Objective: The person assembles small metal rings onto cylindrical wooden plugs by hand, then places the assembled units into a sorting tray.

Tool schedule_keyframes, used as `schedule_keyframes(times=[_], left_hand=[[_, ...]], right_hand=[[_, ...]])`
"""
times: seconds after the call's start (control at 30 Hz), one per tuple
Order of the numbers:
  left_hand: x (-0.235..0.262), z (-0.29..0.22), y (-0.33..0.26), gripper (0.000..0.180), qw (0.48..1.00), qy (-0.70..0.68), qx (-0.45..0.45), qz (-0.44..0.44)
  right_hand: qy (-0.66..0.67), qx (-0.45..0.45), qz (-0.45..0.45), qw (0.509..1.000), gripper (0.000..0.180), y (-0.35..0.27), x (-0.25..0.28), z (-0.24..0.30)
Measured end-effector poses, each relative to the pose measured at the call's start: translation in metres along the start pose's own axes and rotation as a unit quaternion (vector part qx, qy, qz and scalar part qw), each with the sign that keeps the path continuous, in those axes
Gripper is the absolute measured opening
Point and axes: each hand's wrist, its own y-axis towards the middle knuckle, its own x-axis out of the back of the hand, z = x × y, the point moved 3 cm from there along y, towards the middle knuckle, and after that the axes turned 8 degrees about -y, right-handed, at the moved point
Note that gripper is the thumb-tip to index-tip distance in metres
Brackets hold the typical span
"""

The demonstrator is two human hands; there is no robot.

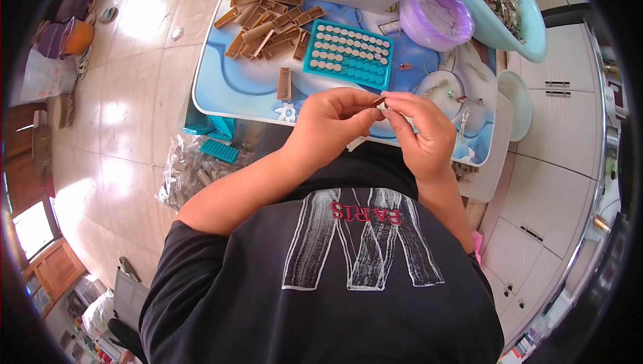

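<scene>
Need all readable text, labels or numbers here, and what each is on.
Black shirt: one red word, upside down in view; not copied here.
White bag, left: red marks, too small to read.
Teal tray: none visible.

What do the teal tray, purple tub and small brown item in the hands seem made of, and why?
Teal tray: probably moulded plastic, satin; even colour and regular round pockets suggest it.
Purple tub: likely plastic, glossy and perhaps translucent; its wall shows bright, uneven patches of light.
Small brown item: too small and covered to tell its material or finish.
</scene>
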Motion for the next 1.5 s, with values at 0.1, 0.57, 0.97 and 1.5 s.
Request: schedule_keyframes(times=[0.1,0.57,0.97,1.5], left_hand=[[0.000,-0.001,-0.002,0.022,0.998,0.055,-0.011,-0.016],[0.055,-0.051,0.024,0.021,0.823,0.468,-0.271,-0.173],[0.068,-0.060,0.047,0.025,0.647,0.688,-0.231,-0.233],[0.010,-0.015,0.008,0.032,0.996,0.003,0.068,0.049]], right_hand=[[-0.038,0.006,0.007,0.999,0.013,0.003,-0.001,0.005],[0.109,-0.141,-0.032,0.983,0.007,-0.002,0.001,-0.023],[0.386,-0.241,-0.021,0.890,0.008,-0.008,-0.011,-0.026],[0.230,-0.140,-0.028,0.963,0.006,-0.001,-0.019,-0.012]])
